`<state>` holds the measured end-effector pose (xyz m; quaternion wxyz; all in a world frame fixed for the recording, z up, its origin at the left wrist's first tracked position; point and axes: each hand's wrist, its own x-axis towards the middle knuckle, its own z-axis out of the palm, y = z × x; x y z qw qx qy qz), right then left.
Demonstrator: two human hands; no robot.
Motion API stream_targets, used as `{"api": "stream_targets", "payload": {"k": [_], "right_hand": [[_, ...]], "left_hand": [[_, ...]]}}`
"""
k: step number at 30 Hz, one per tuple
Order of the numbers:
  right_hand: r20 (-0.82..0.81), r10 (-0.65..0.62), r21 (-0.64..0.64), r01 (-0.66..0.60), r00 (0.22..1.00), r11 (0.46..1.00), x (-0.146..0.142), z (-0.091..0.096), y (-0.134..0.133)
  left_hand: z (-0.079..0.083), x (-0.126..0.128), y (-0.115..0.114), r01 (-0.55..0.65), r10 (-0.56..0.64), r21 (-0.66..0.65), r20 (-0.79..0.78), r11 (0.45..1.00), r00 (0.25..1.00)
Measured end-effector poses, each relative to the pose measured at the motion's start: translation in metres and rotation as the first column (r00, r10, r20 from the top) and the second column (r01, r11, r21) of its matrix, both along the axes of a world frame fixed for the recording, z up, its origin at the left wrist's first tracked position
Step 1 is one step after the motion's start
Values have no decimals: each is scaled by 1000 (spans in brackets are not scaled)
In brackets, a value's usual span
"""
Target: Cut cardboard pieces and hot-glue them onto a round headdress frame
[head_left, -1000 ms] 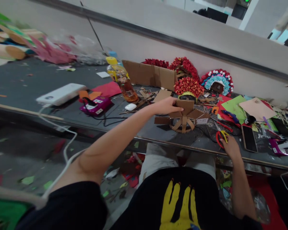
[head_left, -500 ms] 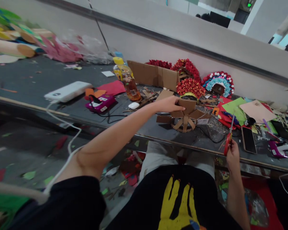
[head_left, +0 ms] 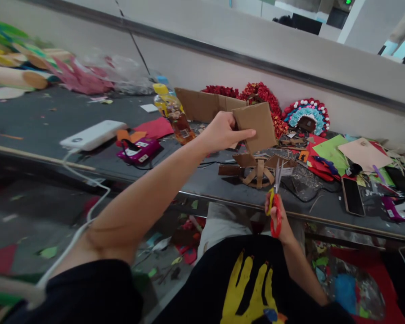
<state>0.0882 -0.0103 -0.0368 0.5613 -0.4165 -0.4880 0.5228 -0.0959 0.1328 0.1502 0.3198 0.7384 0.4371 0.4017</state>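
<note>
Now lifted clear of the table (head_left: 202, 180), the card (head_left: 256, 126) is pinched in the left hand's (head_left: 221, 131) fingers; the right hand (head_left: 281, 217), closed round the scissors (head_left: 277, 186), has brought them near, just below.

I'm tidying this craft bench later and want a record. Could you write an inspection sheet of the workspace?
Surface: dark grey table, littered with paper scraps.
Job's things: flat cardboard piece held in the air; cardboard strip frame on the table below it; red-handled scissors.
Clutter: drink bottle, cardboard box, red paper-flower pieces, coloured paper sheets, phone, white power bank, magenta device.
Grippers: left hand pinches the cardboard piece; right hand grips the scissors, blades up.
Cables: white cable runs from the power bank off the table edge; black cable by the magenta device.
Surroundings: pale wall behind; scraps on the floor.
</note>
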Motion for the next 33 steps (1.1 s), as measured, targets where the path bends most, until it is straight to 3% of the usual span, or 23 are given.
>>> {"api": "stream_targets", "payload": {"k": [3, 7, 12, 18, 22, 28, 33], "right_hand": [[69, 31, 73, -36, 997, 997, -10, 11, 8], [127, 14, 110, -28, 992, 994, -15, 17, 16], [181, -25, 131, 1, 983, 991, -14, 14, 20], [213, -36, 136, 7, 976, 991, -12, 9, 20], [264, -104, 131, 71, 959, 989, -15, 9, 22], [443, -252, 170, 195, 861, 966, -15, 20, 20], [455, -194, 199, 113, 869, 973, -8, 32, 21]], "left_hand": [[4, 1, -17, 17, -18, -34, -34, 999, 999], [-2, 4, -24, 33, -39, -63, -87, 997, 995], [-9, 10, -27, 83, -97, -110, -121, 990, 988], [-14, 11, -28, 18, -44, -116, -232, 993, 972], [-17, 10, -27, 39, -75, -129, -283, 991, 956], [-18, 10, -27, 124, -157, -145, -247, 982, 956], [-17, 9, -25, 136, -181, -181, -262, 974, 948]]}}
